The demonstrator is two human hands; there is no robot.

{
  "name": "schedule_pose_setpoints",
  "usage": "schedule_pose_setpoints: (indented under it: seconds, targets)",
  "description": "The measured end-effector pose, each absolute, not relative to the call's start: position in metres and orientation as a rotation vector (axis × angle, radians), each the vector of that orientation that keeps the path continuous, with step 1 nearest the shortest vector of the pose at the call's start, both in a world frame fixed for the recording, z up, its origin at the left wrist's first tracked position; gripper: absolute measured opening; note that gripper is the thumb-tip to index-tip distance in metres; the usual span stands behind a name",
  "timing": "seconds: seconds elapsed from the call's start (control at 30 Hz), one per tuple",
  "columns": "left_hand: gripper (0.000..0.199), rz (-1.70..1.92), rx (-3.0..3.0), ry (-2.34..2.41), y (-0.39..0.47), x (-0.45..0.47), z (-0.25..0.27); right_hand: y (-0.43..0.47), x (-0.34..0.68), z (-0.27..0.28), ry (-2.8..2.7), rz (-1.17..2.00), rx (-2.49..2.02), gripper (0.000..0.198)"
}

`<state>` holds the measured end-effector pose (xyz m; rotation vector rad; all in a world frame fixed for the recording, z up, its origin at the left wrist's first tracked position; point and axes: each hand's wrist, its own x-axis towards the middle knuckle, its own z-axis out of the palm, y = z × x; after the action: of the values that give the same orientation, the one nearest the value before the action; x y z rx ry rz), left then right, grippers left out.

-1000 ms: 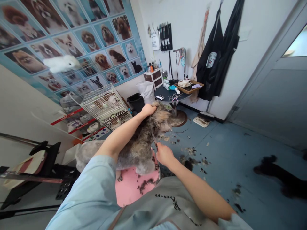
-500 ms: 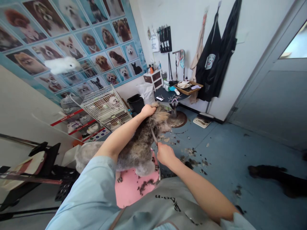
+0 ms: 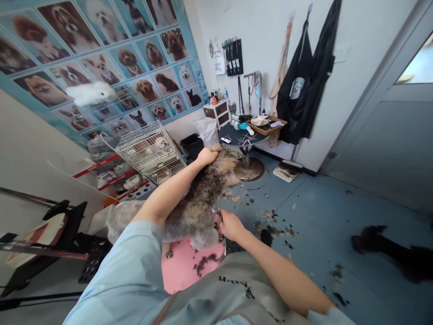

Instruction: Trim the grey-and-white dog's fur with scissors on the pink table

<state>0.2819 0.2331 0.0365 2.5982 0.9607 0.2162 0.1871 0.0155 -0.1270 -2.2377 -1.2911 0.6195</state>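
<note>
A grey and tan dog [image 3: 199, 198] stands on a pink table top [image 3: 182, 271] strewn with dark hair clippings. My left hand [image 3: 207, 156] is closed on the fur at the dog's head. In my right hand [image 3: 232, 225] is a pair of scissors [image 3: 217, 208], its blades pointing up along the dog's chest. The dog's face is turned away, and my left arm covers part of its back.
A round dark table [image 3: 233, 133] holds several scissors and a wooden tray [image 3: 267, 126]. Wire cages [image 3: 149, 151] stand at the left, one with a white dog. Cut hair litters the blue floor [image 3: 304, 216]. A black dog [image 3: 392, 248] is at the right.
My right hand has moved slightly down with the scissors, away from the dog's neck. My left hand keeps its hold. The black dog on the floor has shifted its pose.
</note>
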Motion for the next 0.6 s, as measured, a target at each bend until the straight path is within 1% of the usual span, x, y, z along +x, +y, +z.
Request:
schedule_pose_setpoints:
  seconds: [0.07, 0.17, 0.3, 0.5, 0.6]
  targets:
    - [0.044, 0.233, 2.591, 0.969, 0.234, 0.282, 0.036, 0.018, 0.183, -0.141, -1.3, 0.638, -2.216, 0.029]
    - [0.044, 0.25, 2.597, 0.982, 0.237, 0.282, 0.035, 0.023, 0.181, -0.151, -1.35, 0.58, -2.211, 0.033]
    - [0.045, 0.244, 2.624, 0.982, 0.24, 0.282, 0.033, 0.025, 0.183, -0.156, -1.37, 0.585, -2.242, 0.033]
    - [0.043, 0.271, 2.635, 0.974, 0.242, 0.279, 0.032, 0.021, 0.179, -0.163, -1.396, 0.625, -2.215, 0.039]
    - [0.042, 0.28, 2.637, 0.976, 0.241, 0.277, 0.034, 0.023, 0.177, -0.161, -1.383, 0.574, -2.191, 0.038]
